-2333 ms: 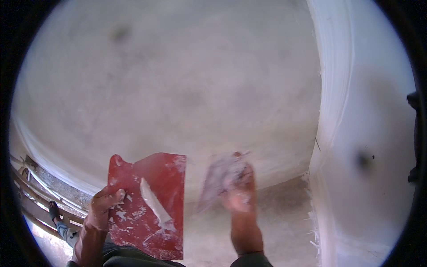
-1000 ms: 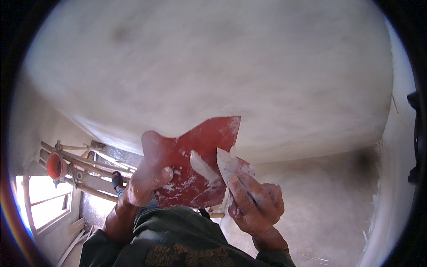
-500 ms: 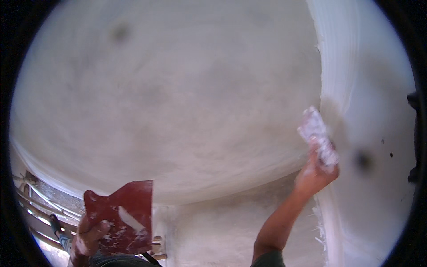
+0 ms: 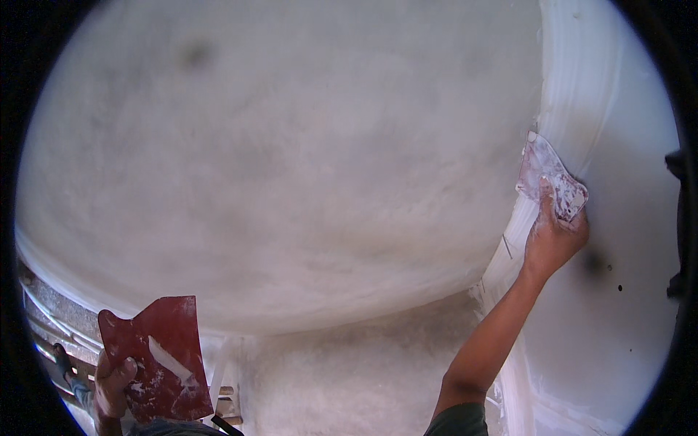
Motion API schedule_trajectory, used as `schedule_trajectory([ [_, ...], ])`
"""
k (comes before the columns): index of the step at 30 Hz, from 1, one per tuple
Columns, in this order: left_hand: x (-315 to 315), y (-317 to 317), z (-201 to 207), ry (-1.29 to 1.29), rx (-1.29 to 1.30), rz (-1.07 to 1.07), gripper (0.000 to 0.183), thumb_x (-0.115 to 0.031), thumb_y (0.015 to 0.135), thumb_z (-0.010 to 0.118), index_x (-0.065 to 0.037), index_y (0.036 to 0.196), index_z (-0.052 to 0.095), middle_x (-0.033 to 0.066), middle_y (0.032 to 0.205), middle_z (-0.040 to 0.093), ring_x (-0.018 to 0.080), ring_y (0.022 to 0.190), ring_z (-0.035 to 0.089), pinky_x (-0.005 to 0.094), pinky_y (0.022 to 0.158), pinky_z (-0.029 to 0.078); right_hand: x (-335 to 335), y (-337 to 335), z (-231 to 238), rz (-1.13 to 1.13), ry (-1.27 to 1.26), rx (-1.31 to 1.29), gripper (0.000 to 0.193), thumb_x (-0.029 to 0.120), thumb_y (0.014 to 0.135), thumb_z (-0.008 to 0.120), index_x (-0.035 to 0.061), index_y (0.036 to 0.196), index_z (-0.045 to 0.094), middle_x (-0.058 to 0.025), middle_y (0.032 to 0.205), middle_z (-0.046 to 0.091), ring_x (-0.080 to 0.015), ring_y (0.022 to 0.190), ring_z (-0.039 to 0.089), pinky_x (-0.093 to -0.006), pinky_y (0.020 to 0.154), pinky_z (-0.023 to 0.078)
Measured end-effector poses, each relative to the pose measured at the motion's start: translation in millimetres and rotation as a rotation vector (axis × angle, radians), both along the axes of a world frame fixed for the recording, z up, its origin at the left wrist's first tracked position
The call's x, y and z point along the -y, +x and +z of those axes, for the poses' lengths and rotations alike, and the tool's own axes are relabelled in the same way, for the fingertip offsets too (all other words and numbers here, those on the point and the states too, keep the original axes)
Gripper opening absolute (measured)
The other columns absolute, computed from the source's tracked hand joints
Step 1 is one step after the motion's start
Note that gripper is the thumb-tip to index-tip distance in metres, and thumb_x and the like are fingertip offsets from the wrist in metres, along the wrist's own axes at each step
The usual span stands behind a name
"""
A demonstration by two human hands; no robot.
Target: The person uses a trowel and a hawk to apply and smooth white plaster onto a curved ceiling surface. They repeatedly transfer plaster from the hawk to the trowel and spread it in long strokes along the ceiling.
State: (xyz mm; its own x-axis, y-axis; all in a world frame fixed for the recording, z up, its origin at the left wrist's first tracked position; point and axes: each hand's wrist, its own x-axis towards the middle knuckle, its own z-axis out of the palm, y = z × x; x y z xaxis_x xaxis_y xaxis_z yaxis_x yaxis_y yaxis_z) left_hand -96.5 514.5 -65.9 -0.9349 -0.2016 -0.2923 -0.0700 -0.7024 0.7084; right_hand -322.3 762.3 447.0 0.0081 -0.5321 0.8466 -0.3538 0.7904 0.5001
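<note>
My left hand (image 4: 113, 385), at the lower left, grips a dark red flat putty spreader (image 4: 169, 323) by its side, the thumb lying over its face. A streak of white putty and several smears lie on that face. Raised at the right, my right hand (image 4: 558, 238) pinches a second putty spreader (image 4: 542, 156), smeared with white and pinkish putty. Its edge touches the corner where a broad grey plastered surface (image 4: 313, 167) meets a smooth white wall (image 4: 603, 334). A band of white putty (image 4: 578, 69) runs along this corner, above and below the spreader.
Poles or rails (image 4: 54, 320) and slats show at the lower left, beside a shod foot (image 4: 62, 357) and a bluish trouser leg. A lower grey wall section (image 4: 349, 370) lies beneath the big surface's curved edge. Small dark holes mark the white wall.
My right hand has moved up and right, and its spreader now shows its flat face. The left hand and red spreader sit further left in the picture; the view has shifted slightly.
</note>
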Motion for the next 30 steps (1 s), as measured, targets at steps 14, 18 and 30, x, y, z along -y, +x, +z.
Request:
schedule_trajectory([
  [14,-3,-13,23,0.047,0.0,0.045,0.058,-0.022,0.087,0.067,0.002,0.139,0.056,0.0121,0.122,0.069,0.0215,0.102,0.066,0.0362,0.092,0.053,1,-51,-14,0.026,0.255,-0.553,0.02,0.012,0.092,0.076,0.0019,0.11,0.077,-0.0114,0.103,0.077,-0.0306,0.093,0.073,-0.0416,0.079,0.057],
  [18,-5,-12,25,0.084,-0.039,0.062,0.059,-0.023,0.088,0.068,0.002,0.14,0.055,0.0122,0.123,0.069,0.0217,0.105,0.065,0.0362,0.094,0.052,-8,-58,-31,0.059,0.226,-0.577,0.02,0.009,0.095,0.072,0.0032,0.114,0.077,-0.0101,0.104,0.077,-0.027,0.092,0.072,-0.0389,0.078,0.056],
  [30,-4,-14,33,0.086,-0.081,0.064,0.06,-0.022,0.087,0.068,0.002,0.141,0.054,0.0123,0.123,0.069,0.0214,0.103,0.065,0.0364,0.091,0.053,-5,-65,-50,-0.07,0.187,-0.426,0.035,0.03,0.108,0.051,0.0107,0.121,0.077,-0.0051,0.114,0.077,-0.0231,0.098,0.071,-0.0371,0.081,0.051],
])
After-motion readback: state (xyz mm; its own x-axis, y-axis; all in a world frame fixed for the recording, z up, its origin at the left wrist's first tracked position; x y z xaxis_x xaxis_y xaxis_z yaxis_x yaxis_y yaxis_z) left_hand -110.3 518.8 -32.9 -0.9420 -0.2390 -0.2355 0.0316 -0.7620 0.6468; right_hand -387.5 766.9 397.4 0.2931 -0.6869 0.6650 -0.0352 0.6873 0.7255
